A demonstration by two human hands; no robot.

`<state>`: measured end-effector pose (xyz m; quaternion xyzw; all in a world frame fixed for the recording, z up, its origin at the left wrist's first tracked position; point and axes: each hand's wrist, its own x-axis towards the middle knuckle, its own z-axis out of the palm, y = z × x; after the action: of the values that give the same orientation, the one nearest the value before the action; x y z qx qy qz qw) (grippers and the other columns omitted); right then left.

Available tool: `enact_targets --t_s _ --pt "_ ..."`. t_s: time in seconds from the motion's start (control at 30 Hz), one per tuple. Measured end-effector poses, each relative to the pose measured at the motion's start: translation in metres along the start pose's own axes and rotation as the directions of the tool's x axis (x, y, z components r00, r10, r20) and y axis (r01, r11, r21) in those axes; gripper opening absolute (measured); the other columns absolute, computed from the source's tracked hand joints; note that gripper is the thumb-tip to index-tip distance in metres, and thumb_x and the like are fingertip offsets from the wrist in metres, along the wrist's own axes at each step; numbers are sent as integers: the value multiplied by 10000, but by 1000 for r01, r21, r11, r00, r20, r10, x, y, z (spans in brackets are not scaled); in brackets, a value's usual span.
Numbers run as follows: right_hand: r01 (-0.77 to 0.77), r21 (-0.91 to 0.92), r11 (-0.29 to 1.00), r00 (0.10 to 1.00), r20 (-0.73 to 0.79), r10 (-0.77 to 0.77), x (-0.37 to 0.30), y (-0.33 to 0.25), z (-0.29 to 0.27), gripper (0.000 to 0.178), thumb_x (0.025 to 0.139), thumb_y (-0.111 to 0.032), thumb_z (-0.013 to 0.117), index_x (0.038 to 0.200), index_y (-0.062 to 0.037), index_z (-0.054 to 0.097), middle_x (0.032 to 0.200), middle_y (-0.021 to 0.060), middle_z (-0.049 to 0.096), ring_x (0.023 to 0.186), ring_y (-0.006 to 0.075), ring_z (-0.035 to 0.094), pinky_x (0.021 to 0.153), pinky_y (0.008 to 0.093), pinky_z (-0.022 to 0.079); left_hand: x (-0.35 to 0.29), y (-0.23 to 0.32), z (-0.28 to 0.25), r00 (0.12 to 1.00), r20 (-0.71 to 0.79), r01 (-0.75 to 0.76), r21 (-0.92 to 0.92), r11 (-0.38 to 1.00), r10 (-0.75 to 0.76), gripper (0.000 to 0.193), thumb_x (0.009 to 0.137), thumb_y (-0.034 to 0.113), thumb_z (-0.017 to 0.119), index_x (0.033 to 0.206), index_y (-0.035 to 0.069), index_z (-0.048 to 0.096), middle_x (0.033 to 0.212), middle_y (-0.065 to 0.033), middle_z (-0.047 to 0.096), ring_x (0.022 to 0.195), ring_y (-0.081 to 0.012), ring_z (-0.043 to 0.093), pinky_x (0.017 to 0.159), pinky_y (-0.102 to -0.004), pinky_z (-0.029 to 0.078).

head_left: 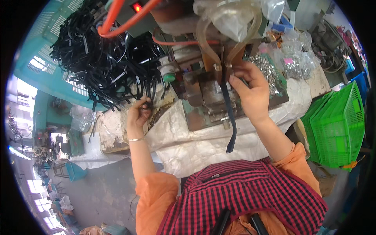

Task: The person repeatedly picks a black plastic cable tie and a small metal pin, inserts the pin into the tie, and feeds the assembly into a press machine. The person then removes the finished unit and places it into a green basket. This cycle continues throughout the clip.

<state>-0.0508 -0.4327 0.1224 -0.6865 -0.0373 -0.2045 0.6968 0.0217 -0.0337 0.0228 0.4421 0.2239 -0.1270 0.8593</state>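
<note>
Nearby, black strap pile (102,58), green basket (338,125), press machine (207,90).

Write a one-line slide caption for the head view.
Right hand holds a black strap at a small press machine while left hand reaches into a heap of black straps.

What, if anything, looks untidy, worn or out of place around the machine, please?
The black straps lie in a tangled heap spilling off the bench edge by the left hand. The white sheet under the machine is crumpled and stained. One strap dangles below the right hand.
</note>
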Motion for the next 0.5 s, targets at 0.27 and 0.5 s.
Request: enact_targets --t_s 0.27,0.5 --pt "-196 326 925 980 45 192 1 -24 15 463 896 -4 698 1326 55 536 1008 70 722 995 102 642 884 245 504 -43 51 64 934 -96 -248 519 818 344 377 1047 373 594 1034 8 686 843 -29 666 679 -95 614 517 -199 471" --pt "12 43 999 980 196 -20 -18 -45 -12 464 901 -40 682 1353 0 585 1217 119 693 1220 222 633 1056 343 467 -58 -17 39 996 -38 -60 432 900 85 402 1060 372 566 958 -5 665 828 -101 695 541 -135 583 447 -244 446"
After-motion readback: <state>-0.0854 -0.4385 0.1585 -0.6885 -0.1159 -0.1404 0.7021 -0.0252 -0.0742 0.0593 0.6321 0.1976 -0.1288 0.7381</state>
